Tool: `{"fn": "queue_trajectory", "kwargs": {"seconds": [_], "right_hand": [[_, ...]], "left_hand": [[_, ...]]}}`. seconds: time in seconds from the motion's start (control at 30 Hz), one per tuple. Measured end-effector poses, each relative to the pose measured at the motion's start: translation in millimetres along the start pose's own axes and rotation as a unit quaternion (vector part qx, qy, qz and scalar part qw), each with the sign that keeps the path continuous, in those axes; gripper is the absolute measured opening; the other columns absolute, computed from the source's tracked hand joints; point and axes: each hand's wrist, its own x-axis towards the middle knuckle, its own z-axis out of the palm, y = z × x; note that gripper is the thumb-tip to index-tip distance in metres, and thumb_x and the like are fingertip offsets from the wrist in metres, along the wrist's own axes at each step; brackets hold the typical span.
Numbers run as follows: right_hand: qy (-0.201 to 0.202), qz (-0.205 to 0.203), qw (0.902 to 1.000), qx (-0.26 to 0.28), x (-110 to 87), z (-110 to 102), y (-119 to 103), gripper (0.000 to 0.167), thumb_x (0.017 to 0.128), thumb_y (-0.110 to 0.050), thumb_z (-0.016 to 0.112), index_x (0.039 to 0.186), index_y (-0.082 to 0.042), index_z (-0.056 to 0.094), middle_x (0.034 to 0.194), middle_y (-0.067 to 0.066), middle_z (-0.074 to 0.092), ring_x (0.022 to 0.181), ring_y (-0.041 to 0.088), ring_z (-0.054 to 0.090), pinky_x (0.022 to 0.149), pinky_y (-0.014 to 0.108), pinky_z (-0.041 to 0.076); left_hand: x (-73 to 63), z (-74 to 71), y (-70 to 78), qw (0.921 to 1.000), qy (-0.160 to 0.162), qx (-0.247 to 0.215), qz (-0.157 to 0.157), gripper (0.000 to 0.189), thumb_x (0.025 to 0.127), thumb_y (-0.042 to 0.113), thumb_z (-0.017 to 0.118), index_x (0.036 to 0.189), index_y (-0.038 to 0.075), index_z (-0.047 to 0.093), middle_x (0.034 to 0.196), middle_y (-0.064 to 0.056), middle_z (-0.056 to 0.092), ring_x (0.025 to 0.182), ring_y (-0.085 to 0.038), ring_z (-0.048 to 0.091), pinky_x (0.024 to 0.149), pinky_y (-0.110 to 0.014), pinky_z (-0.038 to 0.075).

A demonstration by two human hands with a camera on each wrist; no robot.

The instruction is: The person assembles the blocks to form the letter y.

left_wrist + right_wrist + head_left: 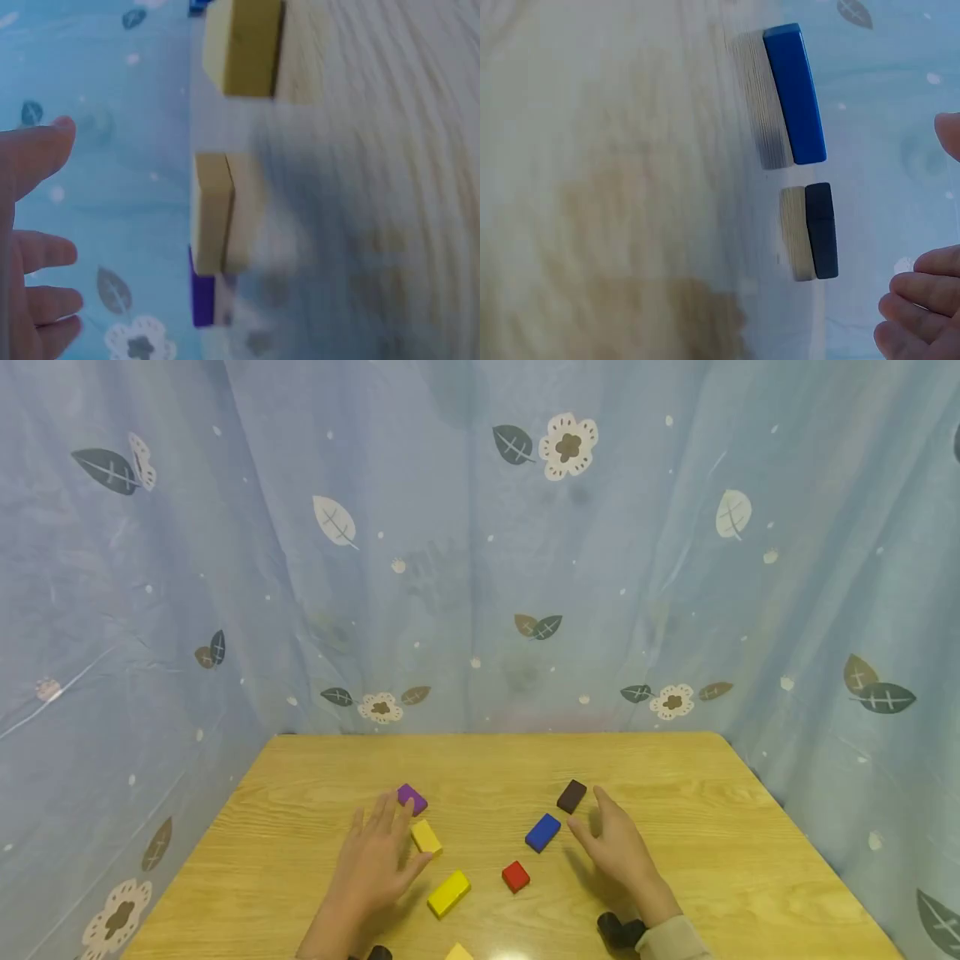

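My left hand (372, 864) hovers over the left part of the table, fingers spread and holding nothing. Close to its fingertips lies a purple block (412, 799); a pale yellow block (427, 838) is beside its thumb. A longer yellow block (448, 894) lies to the right of that hand. On the other side my right hand (619, 850) is held above the wood with thumb and fingers apart, also holding nothing. Nearest to it are a blue block (543, 832) and a black block (572, 796). A small red block (515, 877) lies between the hands.
The blocks lie on a wood-grain table (285, 793). Another yellow block (458, 952) is cut off by the bottom edge of the head view. A blue patterned curtain (450, 543) hangs behind the table and along both sides.
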Motion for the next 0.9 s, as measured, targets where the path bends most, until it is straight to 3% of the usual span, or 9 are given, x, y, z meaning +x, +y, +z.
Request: {"fn": "queue_trajectory", "kwargs": {"seconds": [0.17,0.33,0.6,0.9], "right_hand": [[-0.009,0.007,0.9998,0.018,-1.1,1,-3,0.078,0.092,-0.042,0.059,0.143,0.009,0.029,0.143,0.031,0.037,0.130,0.049,0.037,0.104,0.060,0.035],[-0.015,0.016,0.9988,0.044,-3.0,3,-8,0.075,0.091,-0.040,0.061,0.141,0.009,0.034,0.140,0.030,0.043,0.127,0.048,0.041,0.102,0.059,0.038],[-0.026,0.025,0.9969,0.069,-6.2,10,-16,0.071,0.087,-0.038,0.066,0.138,0.005,0.042,0.131,0.027,0.053,0.120,0.042,0.051,0.095,0.054,0.046],[-0.039,0.051,0.9917,0.111,-6.5,17,-20,0.070,0.083,-0.036,0.072,0.135,0.004,0.045,0.130,0.025,0.055,0.120,0.039,0.053,0.098,0.051,0.046]], "left_hand": [[7.9,-7.4,14.7,0.9990,-0.026,-0.014,0.035,0.076,0.086,0.058,0.056,0.141,0.007,0.044,0.144,-0.017,0.044,0.134,-0.034,0.041,0.110,-0.057,0.029],[16.1,-11.6,31.1,0.9936,-0.057,-0.033,0.091,0.074,0.089,0.059,0.051,0.141,0.007,0.044,0.144,-0.015,0.045,0.134,-0.031,0.041,0.109,-0.052,0.035],[29.5,-9.4,59.9,0.9729,-0.131,-0.092,0.166,0.069,0.091,0.053,0.054,0.140,0.006,0.045,0.142,-0.012,0.048,0.125,-0.028,0.051,0.102,-0.043,0.045],[45.2,1.3,81.6,0.9504,-0.200,-0.150,0.184,0.060,0.087,0.044,0.065,0.134,0.009,0.053,0.131,-0.005,0.058,0.120,-0.020,0.055,0.100,-0.033,0.047]]}}
